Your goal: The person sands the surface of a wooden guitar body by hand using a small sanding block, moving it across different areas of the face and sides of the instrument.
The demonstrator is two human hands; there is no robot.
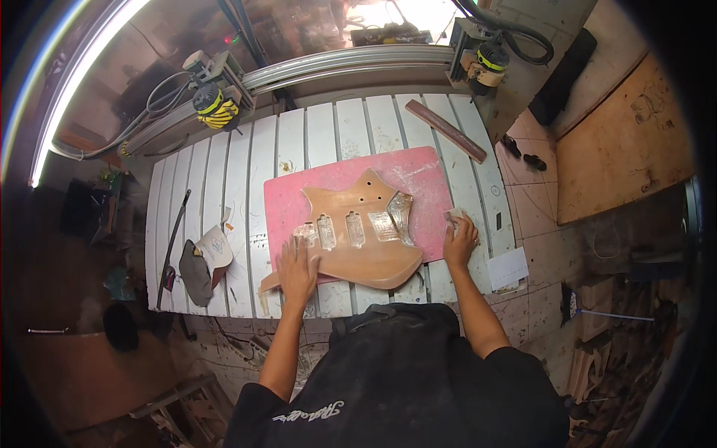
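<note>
An unfinished wooden electric guitar body (340, 263) lies flat on a pink mat (287, 194), with several routed cavities and a few drilled holes in its face. My left hand (297, 270) rests over the left end of the guitar body, fingers stretched out and pressing flat on it. Off the right edge of the mat, my right hand (461, 240) is curled round a small pale piece (454, 214) of a kind I cannot make out. That hand is apart from the guitar body.
The mat lies on a white slatted table (336, 123). A brown bar (446, 131) lies at its far right, a white paper (508, 269) at its right edge. On the left are a cap (215, 250) and a thin dark rod (175, 237). Two tool heads (214, 104) hang from a metal rail (347, 66).
</note>
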